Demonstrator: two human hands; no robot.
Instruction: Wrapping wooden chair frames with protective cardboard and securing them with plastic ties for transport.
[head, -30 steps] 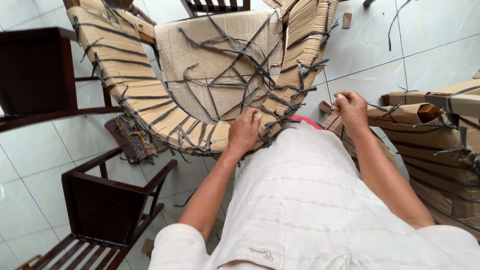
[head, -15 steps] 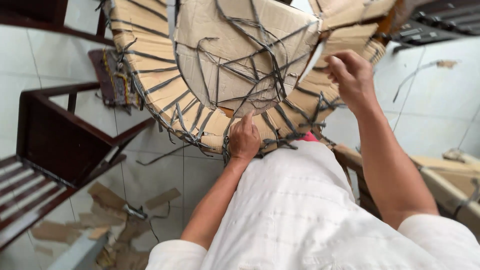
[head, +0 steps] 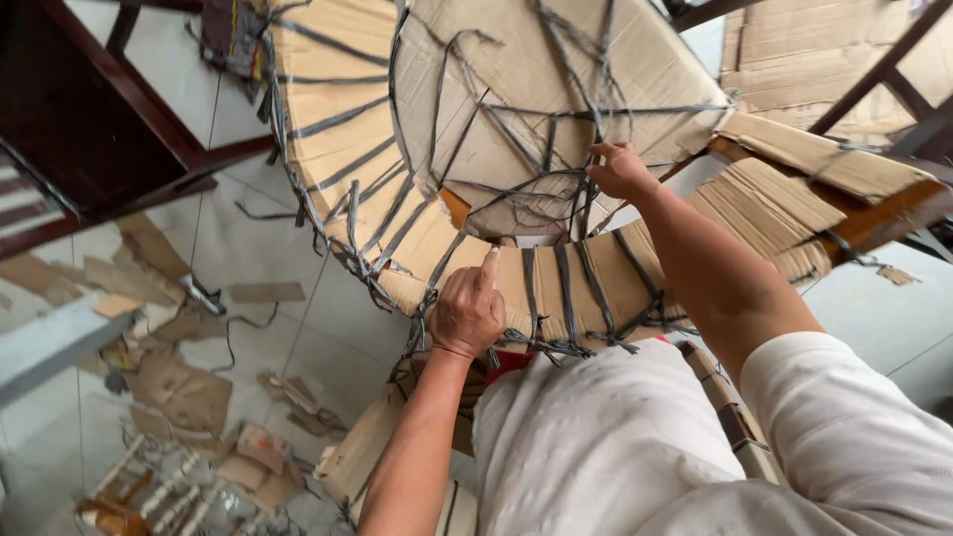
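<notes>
Biggest thing in the room is the cardboard-wrapped chair, a curved frame bundled in corrugated sheets and criss-crossed with grey plastic strapping, tipped up right in front of the person so it fills the middle and far side of the scene. Far left there's a dark wooden chair standing bare on the white tiled floor, and far right another wrapped frame with wood poking out of the cardboard. Near left, a scatter of torn cardboard scraps and loose strap ends lies on the tiles. The person wears a pale shirt, sleeves rolled high. Now the hands: the left hand is mostly curled, index finger stuck out and pressed against the near rim of the wrapped chair, just beside a knot of straps — not really gripping anything. The right hand is further in, on the seat panel, fingers pinched shut around one of the grey straps where several cross — the hands are well apart on the same bundle.
</notes>
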